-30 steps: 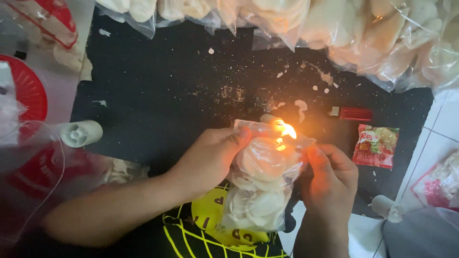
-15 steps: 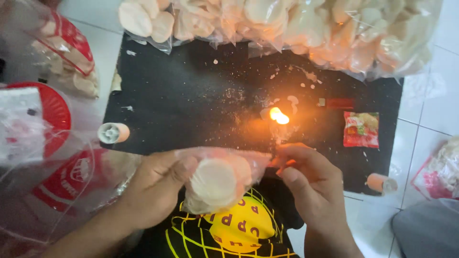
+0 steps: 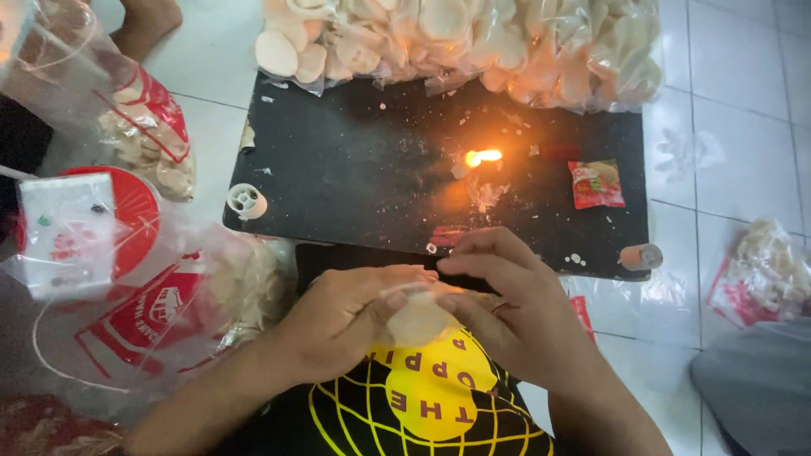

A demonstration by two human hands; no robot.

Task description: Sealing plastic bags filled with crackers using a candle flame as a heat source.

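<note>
Down near the lap, right at the near edge of the black board [image 3: 338,160], both hands are wrapped around a small clear bag of pale round crackers [image 3: 418,319]. Left hand [image 3: 351,317] cups it from the side with fingers curled over the top, right hand [image 3: 515,317] closes in from the other side, fingertips meeting the left ones just above the bag. So both hands are grasping it, neither one slack or balled into an empty fist. Can't really see the bag's mouth, the fingers cover it.

Further out on the board a little candle flame [image 3: 483,156] is burning, well apart from the hands, with crumbs scattered around it. A small red sachet [image 3: 596,183] lies to the right of the flame, and a white plastic spool [image 3: 247,201] sits at the board's left edge. Behind the board there's a row of filled cracker bags [image 3: 473,46], and on the left a big clear sack with red print [image 3: 144,312].

My read: this looks like the gather-and-fold step, pinching the open end tidy before it gets sealed. Next move would call for keeping that fold tight, lifting the bag forward and bringing only the plastic edge close to the flame, fingers well back from it
</note>
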